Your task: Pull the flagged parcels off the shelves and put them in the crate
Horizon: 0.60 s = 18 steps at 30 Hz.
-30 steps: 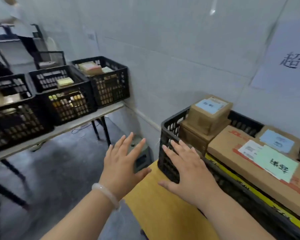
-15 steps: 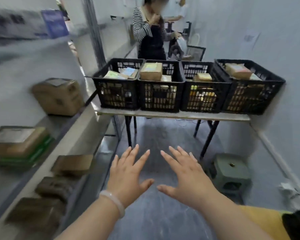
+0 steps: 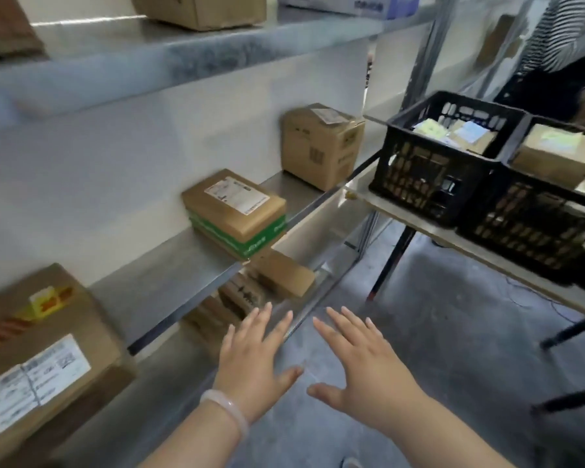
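Searching is judged underway: left hand [image 3: 254,359] and right hand [image 3: 365,363] are held spread, empty, below the middle shelf [image 3: 169,275]; a flagged parcel must next be chosen.

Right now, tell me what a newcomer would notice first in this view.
Two bare hands, the left hand and the right hand, are spread open and empty in the foreground above the floor. On the metal shelf to the left sit cardboard parcels: a flat green-banded parcel mid-shelf and a taller carton beyond it. At the right, black crates holding more parcels stand on a table.
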Tool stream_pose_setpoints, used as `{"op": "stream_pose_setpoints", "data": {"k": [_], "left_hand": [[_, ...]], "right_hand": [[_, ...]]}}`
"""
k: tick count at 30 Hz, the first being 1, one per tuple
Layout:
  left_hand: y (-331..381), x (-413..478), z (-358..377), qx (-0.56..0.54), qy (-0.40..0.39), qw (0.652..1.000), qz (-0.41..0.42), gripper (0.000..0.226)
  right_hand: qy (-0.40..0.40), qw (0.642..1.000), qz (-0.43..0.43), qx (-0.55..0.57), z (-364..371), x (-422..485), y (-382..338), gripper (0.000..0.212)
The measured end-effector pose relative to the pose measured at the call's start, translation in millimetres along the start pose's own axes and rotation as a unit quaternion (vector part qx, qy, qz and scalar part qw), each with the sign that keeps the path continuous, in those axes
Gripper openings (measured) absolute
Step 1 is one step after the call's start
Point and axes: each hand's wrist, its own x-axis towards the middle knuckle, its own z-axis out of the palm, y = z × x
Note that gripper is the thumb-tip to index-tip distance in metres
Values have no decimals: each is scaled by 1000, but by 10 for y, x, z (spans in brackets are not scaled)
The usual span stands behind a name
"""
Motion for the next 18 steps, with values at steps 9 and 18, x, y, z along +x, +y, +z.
{"op": "stream_pose_setpoints", "data": {"k": [9,18], "left_hand": [[-513,121,477,-64,8,967,-245,79],[-834,531,1219,-126,0,916,-380,77]], "right_hand": [[-124,975,-182,-20,479,1172,184,88],[-175,953,-246,-20,1177,2199,379,84]]}}
